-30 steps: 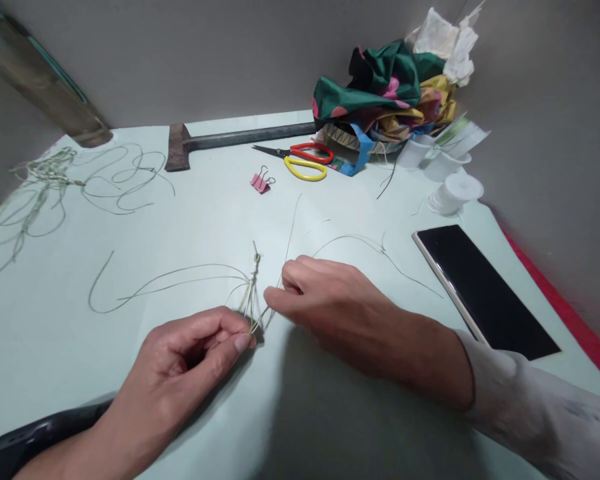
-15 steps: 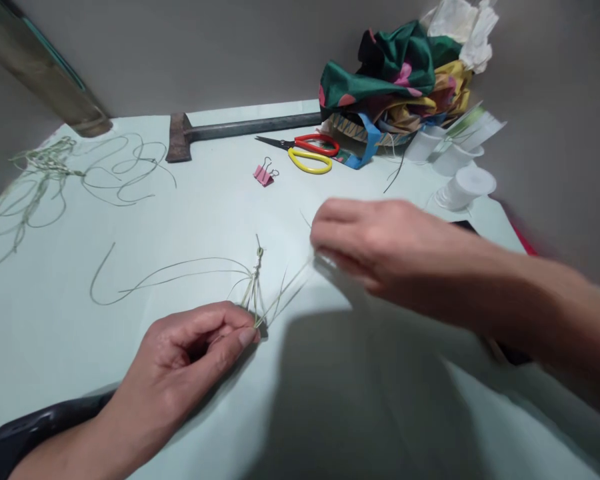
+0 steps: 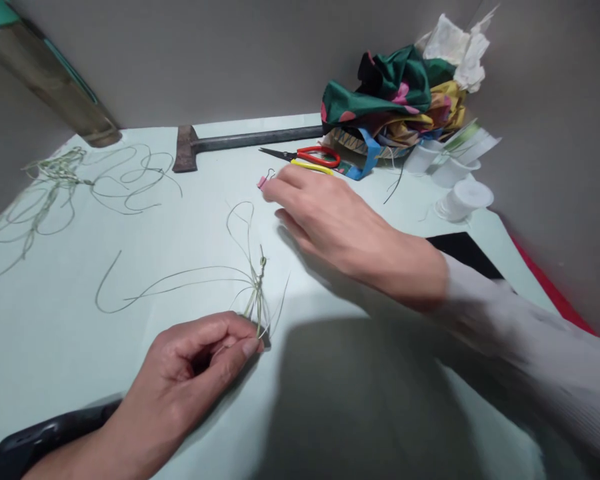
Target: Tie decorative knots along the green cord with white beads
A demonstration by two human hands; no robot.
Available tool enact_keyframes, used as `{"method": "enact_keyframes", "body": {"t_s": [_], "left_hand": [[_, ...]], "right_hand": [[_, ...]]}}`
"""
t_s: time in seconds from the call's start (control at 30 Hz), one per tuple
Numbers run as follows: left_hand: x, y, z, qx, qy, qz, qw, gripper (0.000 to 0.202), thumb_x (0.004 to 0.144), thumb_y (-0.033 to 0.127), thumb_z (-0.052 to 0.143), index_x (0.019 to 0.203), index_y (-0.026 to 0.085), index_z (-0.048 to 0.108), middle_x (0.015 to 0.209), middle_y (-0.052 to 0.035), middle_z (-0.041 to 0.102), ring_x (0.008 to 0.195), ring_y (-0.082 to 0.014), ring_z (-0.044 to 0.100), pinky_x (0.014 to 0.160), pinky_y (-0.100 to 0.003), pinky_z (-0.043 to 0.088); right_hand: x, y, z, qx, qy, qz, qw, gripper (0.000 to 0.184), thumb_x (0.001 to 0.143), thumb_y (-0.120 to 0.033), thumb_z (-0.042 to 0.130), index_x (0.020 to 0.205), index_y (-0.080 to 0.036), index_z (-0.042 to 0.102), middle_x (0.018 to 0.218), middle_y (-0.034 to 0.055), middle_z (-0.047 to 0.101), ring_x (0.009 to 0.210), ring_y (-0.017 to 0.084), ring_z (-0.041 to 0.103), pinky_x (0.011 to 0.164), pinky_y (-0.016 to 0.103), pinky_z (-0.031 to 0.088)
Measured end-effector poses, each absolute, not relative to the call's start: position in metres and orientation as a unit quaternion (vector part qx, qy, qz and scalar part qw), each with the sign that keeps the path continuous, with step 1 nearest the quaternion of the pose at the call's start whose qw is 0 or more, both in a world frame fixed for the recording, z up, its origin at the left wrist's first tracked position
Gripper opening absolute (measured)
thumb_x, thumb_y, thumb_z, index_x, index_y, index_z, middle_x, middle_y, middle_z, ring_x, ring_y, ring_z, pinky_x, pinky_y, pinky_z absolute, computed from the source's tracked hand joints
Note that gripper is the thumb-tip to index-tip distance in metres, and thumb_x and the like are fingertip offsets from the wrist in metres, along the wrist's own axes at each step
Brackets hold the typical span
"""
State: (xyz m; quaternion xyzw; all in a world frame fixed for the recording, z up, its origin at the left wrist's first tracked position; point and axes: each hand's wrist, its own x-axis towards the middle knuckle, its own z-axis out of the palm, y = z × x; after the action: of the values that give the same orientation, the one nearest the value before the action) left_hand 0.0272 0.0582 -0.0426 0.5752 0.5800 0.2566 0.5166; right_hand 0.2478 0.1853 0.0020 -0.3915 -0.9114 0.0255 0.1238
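Two hands: pinch the knotted strings point(image 3: 257, 293) tight with your left hand point(image 3: 195, 363), low in the middle; your open right hand point(image 3: 330, 223) touches the pink clip point(image 3: 263, 181) above.

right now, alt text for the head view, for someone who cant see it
The person's left hand pinches the base of a knotted pale green cord on a light table, while the right hand reaches toward a pink binder clip. Scissors, a long-handled tool and crumpled fabric lie behind.
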Motion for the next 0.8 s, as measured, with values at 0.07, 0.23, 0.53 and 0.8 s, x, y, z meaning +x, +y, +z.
{"method": "enact_keyframes", "body": {"t_s": [0.07, 0.23, 0.53, 0.8], "left_hand": [[0.027, 0.059, -0.041, 0.570, 0.583, 0.239, 0.527, 0.041, 0.093, 0.058, 0.066, 0.083, 0.021, 0.079, 0.081, -0.0088, 0.073, 0.069, -0.0178, 0.060, 0.048, -0.022, 0.037], [0.030, 0.061, -0.035, 0.569, 0.581, 0.242, 0.530, 0.037, 0.093, 0.054, 0.066, 0.081, 0.021, 0.078, 0.077, -0.0063, 0.070, 0.060, -0.0138, 0.050, 0.049, -0.022, 0.037], [0.038, 0.066, -0.029, 0.584, 0.581, 0.262, 0.503, 0.026, 0.088, 0.042, 0.068, 0.073, 0.022, 0.077, 0.063, -0.0016, 0.061, 0.051, -0.0118, 0.041, 0.044, -0.021, 0.036], [0.035, 0.062, -0.028, 0.601, 0.585, 0.260, 0.478, 0.024, 0.088, 0.038, 0.067, 0.074, 0.022, 0.078, 0.062, -0.0013, 0.062, 0.051, -0.0121, 0.043, 0.044, -0.020, 0.038]], "right_hand": [[0.259, 0.161, 0.000, -0.393, -0.902, 0.091, 0.152, 0.023, 0.097, -0.006, 0.043, 0.105, -0.018, 0.061, 0.107, 0.0097, 0.065, 0.092, 0.022, 0.059, 0.081, 0.035, 0.043], [0.267, 0.115, -0.023, -0.315, -0.901, 0.274, 0.120, 0.020, 0.093, -0.004, 0.048, 0.101, -0.018, 0.060, 0.104, 0.0065, 0.066, 0.093, 0.019, 0.059, 0.081, 0.031, 0.047], [0.271, 0.097, -0.029, -0.287, -0.905, 0.275, 0.154, 0.029, 0.086, 0.004, 0.041, 0.086, -0.020, 0.058, 0.072, -0.0023, 0.051, 0.063, 0.014, 0.042, 0.057, 0.028, 0.032], [0.271, 0.088, -0.034, -0.285, -0.908, 0.215, 0.220, 0.028, 0.081, 0.004, 0.046, 0.081, -0.020, 0.060, 0.069, -0.0006, 0.058, 0.071, 0.017, 0.047, 0.078, 0.033, 0.042]]}}
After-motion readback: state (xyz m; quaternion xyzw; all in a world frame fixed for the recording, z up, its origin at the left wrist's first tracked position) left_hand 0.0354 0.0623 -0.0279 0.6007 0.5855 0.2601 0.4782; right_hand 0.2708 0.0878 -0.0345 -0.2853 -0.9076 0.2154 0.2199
